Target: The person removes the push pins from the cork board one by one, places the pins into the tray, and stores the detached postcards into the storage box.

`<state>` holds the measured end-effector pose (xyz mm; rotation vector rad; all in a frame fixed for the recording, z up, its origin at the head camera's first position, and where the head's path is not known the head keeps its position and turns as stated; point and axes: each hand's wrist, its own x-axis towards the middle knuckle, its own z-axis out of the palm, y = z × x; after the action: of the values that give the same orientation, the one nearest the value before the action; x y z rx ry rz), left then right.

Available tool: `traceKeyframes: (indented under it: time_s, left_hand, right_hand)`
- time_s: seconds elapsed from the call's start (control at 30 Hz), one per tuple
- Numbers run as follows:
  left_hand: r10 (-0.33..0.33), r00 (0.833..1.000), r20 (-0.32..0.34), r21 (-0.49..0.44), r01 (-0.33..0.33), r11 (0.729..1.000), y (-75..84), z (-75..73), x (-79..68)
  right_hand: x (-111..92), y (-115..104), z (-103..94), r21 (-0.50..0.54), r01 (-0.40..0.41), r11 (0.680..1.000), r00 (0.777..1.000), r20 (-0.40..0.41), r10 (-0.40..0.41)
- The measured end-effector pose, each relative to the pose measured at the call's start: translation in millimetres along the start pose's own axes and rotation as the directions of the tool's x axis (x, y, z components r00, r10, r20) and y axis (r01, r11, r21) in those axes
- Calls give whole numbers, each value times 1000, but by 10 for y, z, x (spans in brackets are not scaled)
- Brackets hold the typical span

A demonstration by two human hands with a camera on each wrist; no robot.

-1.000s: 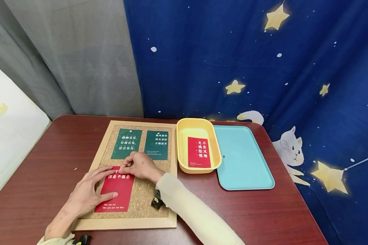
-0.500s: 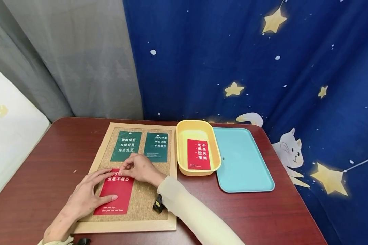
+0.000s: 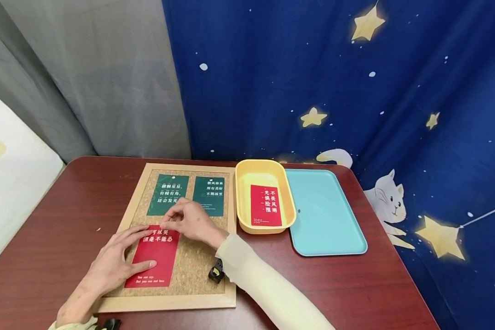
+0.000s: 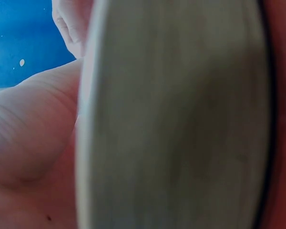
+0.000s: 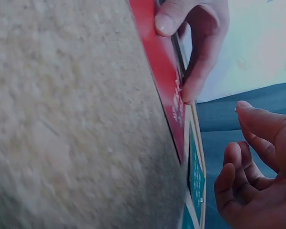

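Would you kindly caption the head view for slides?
On wood-framed corkboard: left hand resting on red rectangular card, right hand near its top edge.

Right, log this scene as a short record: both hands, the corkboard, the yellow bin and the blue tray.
left hand: rests on a red card
right hand: pinches a tiny thing, too small to identify, near that card's top edge
corkboard: wood-framed; bears that card, a left green card and a right green card
yellow bin: holds another red card
blue tray: beside the bin, on the side away from the corkboard
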<state>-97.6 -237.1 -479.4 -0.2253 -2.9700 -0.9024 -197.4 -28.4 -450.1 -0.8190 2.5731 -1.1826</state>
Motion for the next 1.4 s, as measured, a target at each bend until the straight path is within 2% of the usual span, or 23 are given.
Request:
traceKeyframes:
  time_s: [0.13,0.3,0.5,0.87,1.4]
  left_hand:
    - [-6,1000,4,2,6,1000,3,-7,4]
    - [-12,1000,8,7,12,1000,-2,-16,0]
    - [-15,1000,11,7,14,1000,3,-17,0]
    - [-30,999,18,-5,30,1000,40,-14,8]
    - [-59,997,41,-6,59,998,46,-13,2]
  right_hand:
    - [-19,-3,-63,38,19,999,999,-31,-17]
    - [-36,13,-129,14,57,998,997,-56,-56]
    - [-70,25,-221,-11,50,999,995,-89,-51]
    - [-127,43,-393,21,69,997,988,-142,-66]
    - [-214,196,-682,81,36,996,975,-220,-17]
